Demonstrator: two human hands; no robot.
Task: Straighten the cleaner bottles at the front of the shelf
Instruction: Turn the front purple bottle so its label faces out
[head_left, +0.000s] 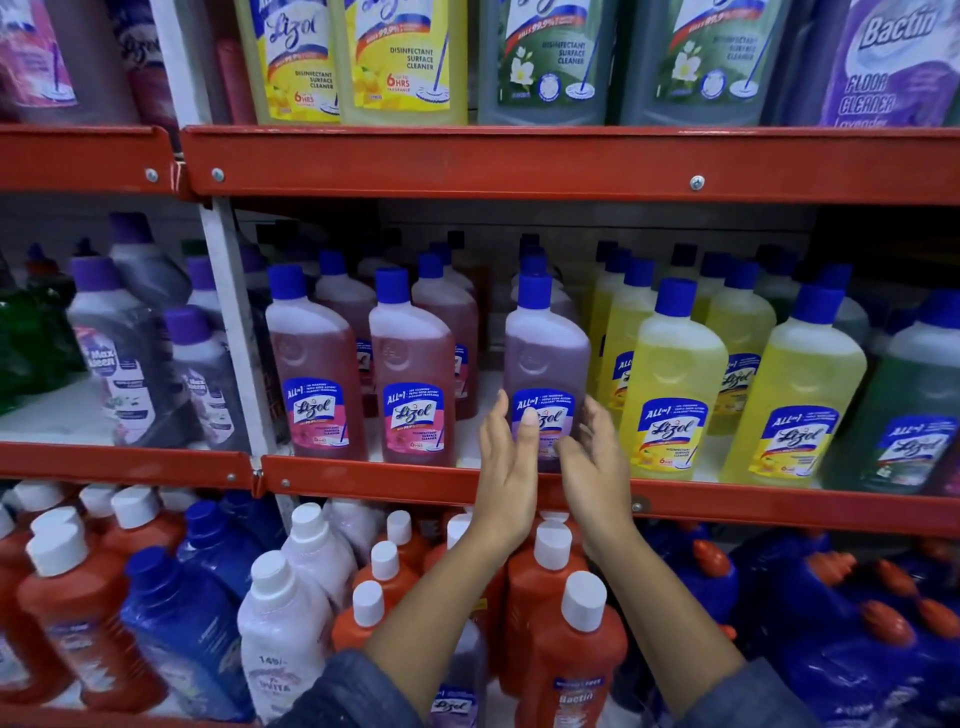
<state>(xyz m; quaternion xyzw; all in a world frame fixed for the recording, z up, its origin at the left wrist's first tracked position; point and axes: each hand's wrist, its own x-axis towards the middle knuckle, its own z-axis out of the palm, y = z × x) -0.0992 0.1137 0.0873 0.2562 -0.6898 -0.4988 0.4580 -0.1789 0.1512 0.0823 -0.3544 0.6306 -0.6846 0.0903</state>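
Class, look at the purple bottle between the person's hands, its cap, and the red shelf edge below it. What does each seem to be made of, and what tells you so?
Purple bottle: probably translucent plastic with a slight sheen, since the tinted liquid shows through.
Blue cap: opaque, likely moulded plastic, matte-looking.
Red shelf edge: seemingly painted metal, judging by the folded lip and bolt heads.

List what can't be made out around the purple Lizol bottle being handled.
- Purple Lizol bottle, head view: lower label and base hidden behind the left hand and right hand.
- Grip: unclear whether the palms touch.
- Bottles behind: only blue caps show.
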